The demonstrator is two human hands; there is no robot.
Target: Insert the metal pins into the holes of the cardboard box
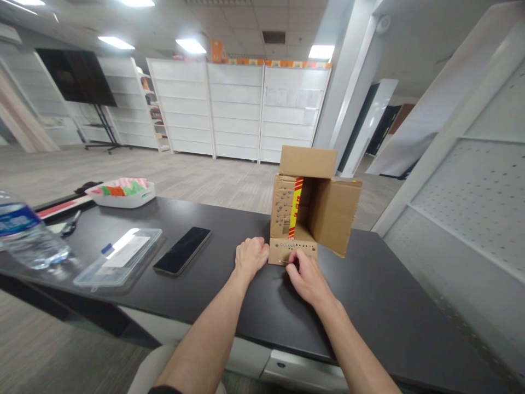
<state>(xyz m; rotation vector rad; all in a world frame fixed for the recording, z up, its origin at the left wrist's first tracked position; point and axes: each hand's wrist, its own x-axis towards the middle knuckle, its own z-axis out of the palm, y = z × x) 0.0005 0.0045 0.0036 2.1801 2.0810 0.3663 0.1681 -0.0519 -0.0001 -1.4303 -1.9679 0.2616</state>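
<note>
An open cardboard box [283,213] stands on the dark table with its flaps spread. Several small round metal-looking pieces dot its left panel, and rows of dark holes and small pieces run along the lower front flap [274,254]. My left hand [251,256] is closed in a loose fist beside that flap's left edge; whatever its fingers may hold is hidden. My right hand [305,275] pinches at the front of the lower flap, with a thin light sliver showing at its fingertips, too small to name.
Left on the dark table [389,295] lie a black phone [183,250], a clear plastic case [118,260] and a water bottle [30,235]. A white basket [123,200] with colourful packets sits near the far edge. A perforated white panel [471,202] rises at the right.
</note>
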